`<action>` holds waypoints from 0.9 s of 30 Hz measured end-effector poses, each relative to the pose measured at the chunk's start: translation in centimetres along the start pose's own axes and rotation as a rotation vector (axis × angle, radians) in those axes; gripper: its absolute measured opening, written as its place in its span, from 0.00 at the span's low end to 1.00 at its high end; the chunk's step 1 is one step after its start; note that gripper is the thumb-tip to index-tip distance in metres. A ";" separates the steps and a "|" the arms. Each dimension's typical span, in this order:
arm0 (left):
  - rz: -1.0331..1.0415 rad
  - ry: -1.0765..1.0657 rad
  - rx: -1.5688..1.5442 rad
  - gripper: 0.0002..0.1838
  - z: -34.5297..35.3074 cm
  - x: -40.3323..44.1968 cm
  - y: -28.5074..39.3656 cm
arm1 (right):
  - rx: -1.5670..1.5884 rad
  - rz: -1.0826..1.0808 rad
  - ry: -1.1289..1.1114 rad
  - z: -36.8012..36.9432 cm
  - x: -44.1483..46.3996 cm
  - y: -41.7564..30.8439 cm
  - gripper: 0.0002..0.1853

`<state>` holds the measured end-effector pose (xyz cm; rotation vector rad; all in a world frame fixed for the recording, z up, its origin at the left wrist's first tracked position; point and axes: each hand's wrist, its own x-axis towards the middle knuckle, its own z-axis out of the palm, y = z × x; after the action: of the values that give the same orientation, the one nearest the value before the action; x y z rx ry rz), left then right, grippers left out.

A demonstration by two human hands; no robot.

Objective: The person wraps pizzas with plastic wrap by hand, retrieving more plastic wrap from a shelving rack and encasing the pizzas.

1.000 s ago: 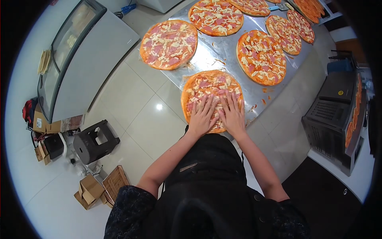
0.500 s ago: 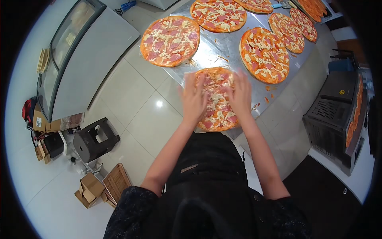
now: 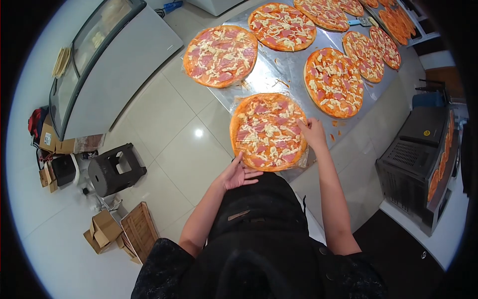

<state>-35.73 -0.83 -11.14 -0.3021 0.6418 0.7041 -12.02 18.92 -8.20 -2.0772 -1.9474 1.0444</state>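
A round pizza (image 3: 269,132) with ham pieces and pale cheese strands lies at the near edge of the metal table, with clear plastic wrap (image 3: 301,160) around it. At its lower left rim is my left hand (image 3: 238,174), palm turned up and fingers spread, the thumb close to the crust. My right hand (image 3: 313,133) is at the right rim, fingers curled together on what looks like the edge of the wrap. Beyond my left hand, another wrapped pizza (image 3: 220,56) overhangs the table's left edge.
More topped pizzas (image 3: 333,82) lie across the metal table (image 3: 286,67). A blue-handled spatula (image 3: 359,22) is at the back. On the left are a display freezer (image 3: 132,65), a black stool (image 3: 117,169) and cardboard boxes (image 3: 103,230). A black oven (image 3: 413,154) stands right.
My hands have moved off the pizza's top, the left down to the lower left rim, the right to the right rim. The pizza now shows in full. The view has shifted slightly.
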 end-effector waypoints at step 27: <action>0.577 0.291 0.285 0.32 3.2 -0.5 2.2 | 0.838 0.540 -0.659 -2.3 -13.2 4.3 0.33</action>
<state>-36.12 1.99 -8.50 0.0564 1.1156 1.1142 -6.42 6.98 -3.39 -1.8529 -0.7324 2.3550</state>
